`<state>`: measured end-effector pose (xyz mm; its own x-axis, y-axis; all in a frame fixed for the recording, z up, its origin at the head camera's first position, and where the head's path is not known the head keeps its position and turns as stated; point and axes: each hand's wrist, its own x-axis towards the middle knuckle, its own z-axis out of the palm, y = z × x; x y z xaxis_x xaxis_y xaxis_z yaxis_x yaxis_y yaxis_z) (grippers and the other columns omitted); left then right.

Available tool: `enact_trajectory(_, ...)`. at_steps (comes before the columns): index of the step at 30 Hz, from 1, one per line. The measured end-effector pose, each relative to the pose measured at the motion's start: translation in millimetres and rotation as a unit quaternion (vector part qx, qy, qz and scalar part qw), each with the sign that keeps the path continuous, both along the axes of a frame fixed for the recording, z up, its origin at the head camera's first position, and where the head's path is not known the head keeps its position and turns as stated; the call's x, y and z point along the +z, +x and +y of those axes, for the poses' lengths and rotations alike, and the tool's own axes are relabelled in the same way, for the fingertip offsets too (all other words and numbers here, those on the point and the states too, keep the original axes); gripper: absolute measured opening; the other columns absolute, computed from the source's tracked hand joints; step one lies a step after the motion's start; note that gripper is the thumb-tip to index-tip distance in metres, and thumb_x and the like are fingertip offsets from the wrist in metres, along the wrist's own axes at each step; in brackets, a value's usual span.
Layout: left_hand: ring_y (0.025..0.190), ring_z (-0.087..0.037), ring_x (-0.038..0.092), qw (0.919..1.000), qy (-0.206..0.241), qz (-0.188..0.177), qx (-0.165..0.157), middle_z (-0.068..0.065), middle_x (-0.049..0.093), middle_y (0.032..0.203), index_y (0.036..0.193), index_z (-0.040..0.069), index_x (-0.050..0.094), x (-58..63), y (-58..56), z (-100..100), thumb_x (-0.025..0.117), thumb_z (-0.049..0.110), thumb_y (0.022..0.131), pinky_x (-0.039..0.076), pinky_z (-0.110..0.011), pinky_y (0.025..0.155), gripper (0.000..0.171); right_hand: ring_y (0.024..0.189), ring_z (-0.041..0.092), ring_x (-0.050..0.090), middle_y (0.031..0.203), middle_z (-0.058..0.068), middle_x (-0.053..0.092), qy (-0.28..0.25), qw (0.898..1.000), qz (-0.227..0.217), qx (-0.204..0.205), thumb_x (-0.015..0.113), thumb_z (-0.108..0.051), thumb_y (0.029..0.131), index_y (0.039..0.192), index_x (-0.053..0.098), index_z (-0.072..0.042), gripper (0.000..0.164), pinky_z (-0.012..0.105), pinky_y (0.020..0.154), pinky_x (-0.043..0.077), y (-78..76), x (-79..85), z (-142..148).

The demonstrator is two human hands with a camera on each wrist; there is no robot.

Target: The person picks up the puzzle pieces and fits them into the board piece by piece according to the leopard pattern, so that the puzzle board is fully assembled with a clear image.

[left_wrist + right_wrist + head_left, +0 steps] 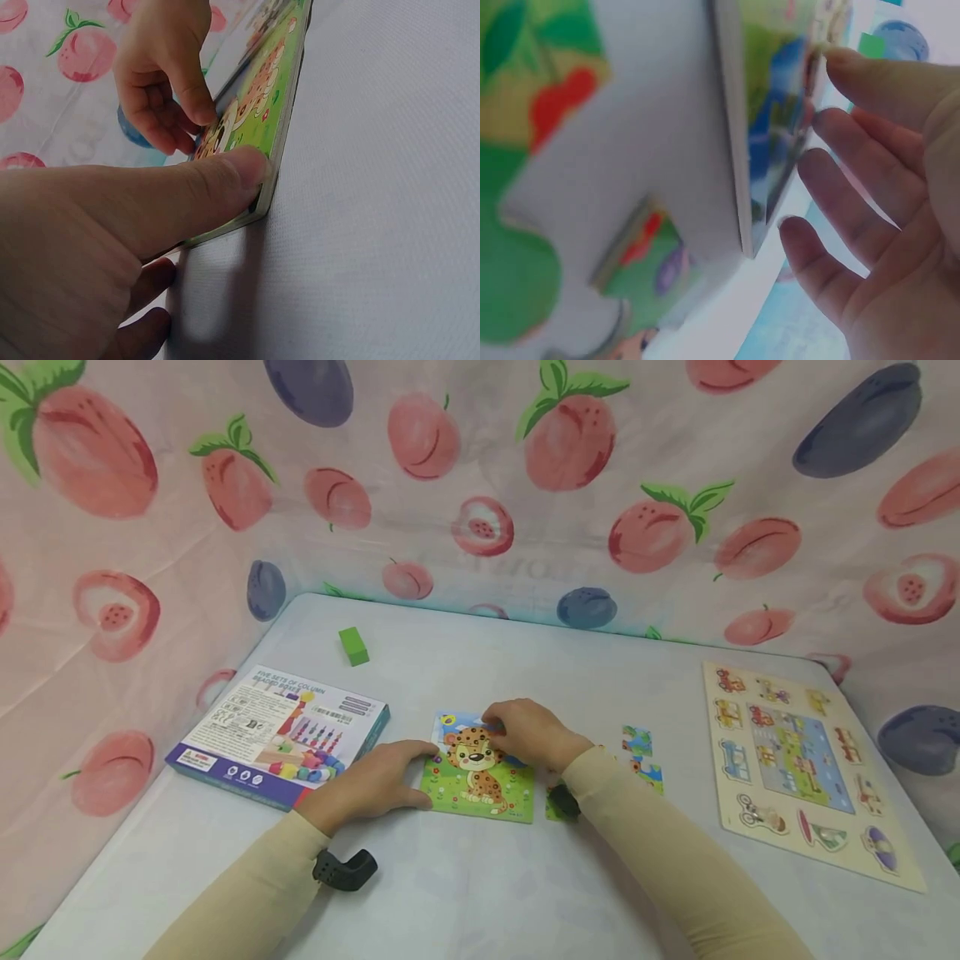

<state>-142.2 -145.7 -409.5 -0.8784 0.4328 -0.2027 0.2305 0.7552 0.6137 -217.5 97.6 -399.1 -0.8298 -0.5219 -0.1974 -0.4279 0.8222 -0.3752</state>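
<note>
A leopard jigsaw puzzle [477, 785] in a thin board lies in front of me. My left hand [378, 781] is at its left edge, thumb and index finger spread apart. The left wrist view shows the left thumb [202, 184] lying straight over the board's corner. My right hand [532, 735] reaches across the upper right part, its fingertips at the leopard's ear. In the right wrist view, the right thumb and index finger [855, 142] meet the picture; whether they pinch a piece is unclear. Loose puzzle pieces [637, 743] lie right of the board, partly behind my right forearm.
A boxed bead set [277, 735] lies to the left, close to my left hand. Behind it stands a green block [353, 646]. A wooden vehicle puzzle board [885, 852] occupies the right side. Fruit-patterned cloth [525, 527] rises behind the table.
</note>
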Motion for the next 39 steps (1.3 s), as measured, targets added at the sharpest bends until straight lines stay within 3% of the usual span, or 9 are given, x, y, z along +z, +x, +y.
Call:
enact_trajectory(5,0.138,-0.032,0.043,1.0,0.0,-0.001,-0.001,-0.011,0.053,0.144,0.142,0.006,0.054,-1.6,0.2,-1,0.084,0.02,0.082,0.036,-0.049,0.113,0.069,0.119,0.024,0.059,0.127,0.005,0.065,-0.027,0.999,-0.022,-0.011,0.071,-0.024,0.095,0.132,0.064,-0.009,0.04,0.042,0.102,0.048,0.4,3.8,13)
enact_trajectory(18,0.139,-0.032,0.042,1.0,0.0,-0.003,-0.001,-0.011,0.053,0.144,0.142,0.005,0.053,-1.4,-0.3,-1,0.084,0.019,0.082,0.035,-0.049,0.114,0.069,0.124,0.032,0.056,0.136,0.01,0.06,-0.064,0.996,-0.023,-0.053,0.066,-0.021,0.097,0.139,0.058,-0.007,0.045,0.052,0.1,0.048,9.1,21.3,70)
enact_trajectory(39,0.139,-0.032,0.042,1.0,0.003,0.002,-0.009,-0.012,0.053,0.144,0.142,0.004,0.053,-1.5,-1.5,-1,0.084,0.02,0.082,0.035,-0.048,0.114,0.069,0.118,0.039,0.057,0.131,0.02,0.062,-0.058,0.994,0.002,-0.095,0.069,-0.022,0.095,0.139,0.058,-0.006,0.048,0.057,0.096,0.049,20.7,14.6,145)
